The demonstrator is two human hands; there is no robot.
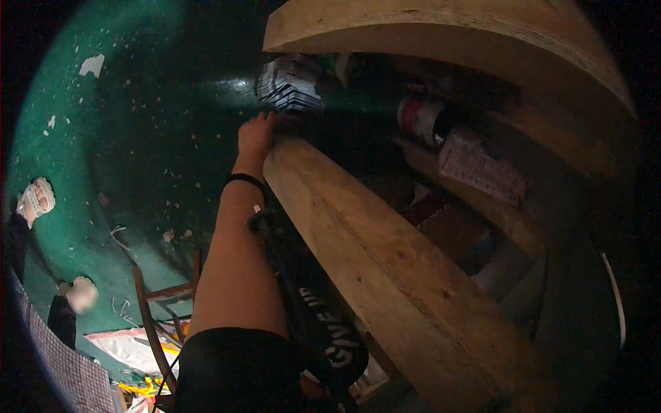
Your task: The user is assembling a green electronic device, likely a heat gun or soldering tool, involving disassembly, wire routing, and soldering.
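My left arm, with a dark band at the wrist, stretches away from the lower edge. At its end my left hand [255,135] is beside the far end of a long wooden beam [344,227]. Its fingers look bent and closed; what they hold, if anything, is hidden in the dark. Just beyond the fingertips lies a stack of thin, pale-edged flat pieces [289,84]. My right hand is not in view.
A curved wooden board [441,24] spans the top right. Beneath it lie a red-and-white can-like cylinder [418,115] and a pale printed block [480,165]. A wooden stool-like frame [165,292] stands lower left. Another person's shod foot [36,201] rests on the green floor [138,138].
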